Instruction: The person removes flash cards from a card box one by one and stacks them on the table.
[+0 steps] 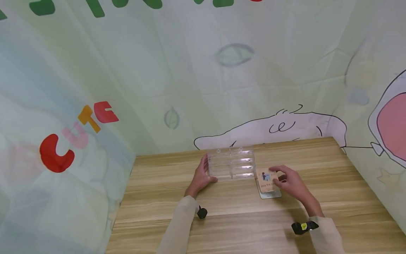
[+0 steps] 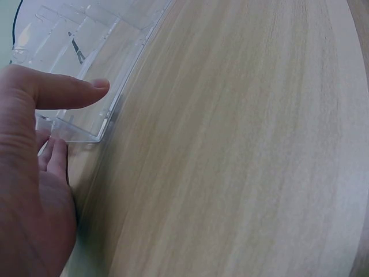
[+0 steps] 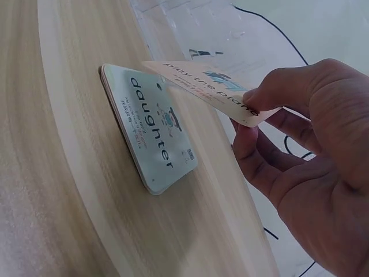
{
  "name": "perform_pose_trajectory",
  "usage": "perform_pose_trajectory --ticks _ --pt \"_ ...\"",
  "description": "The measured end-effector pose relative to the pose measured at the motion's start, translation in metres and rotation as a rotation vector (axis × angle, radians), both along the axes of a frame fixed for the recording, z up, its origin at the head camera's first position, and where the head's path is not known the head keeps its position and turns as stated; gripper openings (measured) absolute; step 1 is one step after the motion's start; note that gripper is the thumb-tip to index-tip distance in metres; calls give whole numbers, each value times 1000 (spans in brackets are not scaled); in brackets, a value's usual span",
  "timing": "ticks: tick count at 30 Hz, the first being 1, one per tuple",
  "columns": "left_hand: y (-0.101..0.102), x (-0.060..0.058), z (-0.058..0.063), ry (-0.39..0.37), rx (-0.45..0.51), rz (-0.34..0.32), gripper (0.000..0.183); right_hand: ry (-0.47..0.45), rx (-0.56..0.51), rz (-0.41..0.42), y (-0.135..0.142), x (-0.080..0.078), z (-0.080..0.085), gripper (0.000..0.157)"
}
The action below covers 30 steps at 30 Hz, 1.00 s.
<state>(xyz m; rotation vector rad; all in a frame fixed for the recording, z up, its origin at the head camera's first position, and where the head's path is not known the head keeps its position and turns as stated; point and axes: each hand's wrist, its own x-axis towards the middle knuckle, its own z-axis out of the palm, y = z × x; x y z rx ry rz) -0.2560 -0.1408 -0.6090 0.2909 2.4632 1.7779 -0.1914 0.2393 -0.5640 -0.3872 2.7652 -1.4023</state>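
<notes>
A clear plastic divided box (image 1: 231, 163) with several compartments stands at the back of the table. My left hand (image 1: 201, 180) is at its left end, with straight fingers along the side and the thumb extended by the near edge. To the right of the box, my right hand (image 1: 290, 183) pinches a peach card (image 3: 216, 92) between thumb and fingers, with "play the plane" and a small picture on it. Below that card a stack of cards (image 3: 151, 130) lies on the table, its pale blue top card reading "daughter". The held card is tilted and raised above the stack.
The wood-grain table (image 1: 228, 218) ends at the back against a printed cloth (image 1: 190, 70) with cartoon drawings and coloured letters. Another stretch of cloth hangs along the left side. Each wrist wears a strap with a small black device (image 1: 202, 212).
</notes>
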Motion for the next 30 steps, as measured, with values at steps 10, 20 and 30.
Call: perform_pose_trajectory --ticks 10,20,30 --pt "-1 0 0 -6 1 -4 119 -81 -10 0 0 5 -7 44" --pt "-1 -1 -1 -20 -20 3 119 -107 5 4 -1 7 -11 44" --pt "-1 -1 0 -28 -23 1 119 -22 69 26 -3 5 -18 41"
